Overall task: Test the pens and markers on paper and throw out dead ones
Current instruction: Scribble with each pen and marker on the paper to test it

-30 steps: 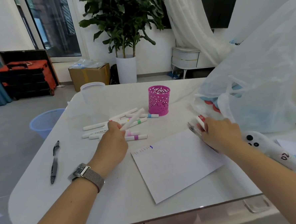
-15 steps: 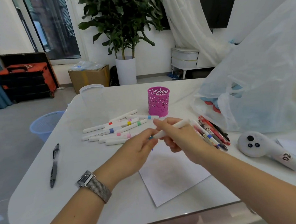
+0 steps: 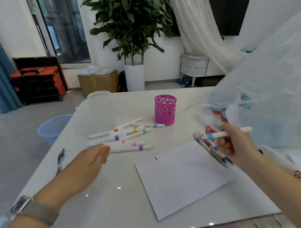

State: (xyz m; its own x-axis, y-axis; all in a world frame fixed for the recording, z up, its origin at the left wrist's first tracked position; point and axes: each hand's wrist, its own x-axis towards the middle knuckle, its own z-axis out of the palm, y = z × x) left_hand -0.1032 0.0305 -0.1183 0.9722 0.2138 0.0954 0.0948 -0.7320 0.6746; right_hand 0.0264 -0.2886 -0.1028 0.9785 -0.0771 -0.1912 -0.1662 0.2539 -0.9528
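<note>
Head view: R hand [image 3: 236, 144] grips blue-band marker [image 3: 223, 134] above paper [image 3: 182, 179]; L hand [image 3: 94, 157] fingers straight.

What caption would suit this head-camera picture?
Right hand holds an uncapped blue-banded marker above the paper; left hand near the marker pile.

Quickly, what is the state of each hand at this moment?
Left hand: open, holding nothing.
Right hand: holding a white marker with a blue band, uncapped.

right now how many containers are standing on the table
2: a pink pen holder near the middle back, and a clear plastic cup at the back left edge. The big plastic bag on the right may hide others.
</note>
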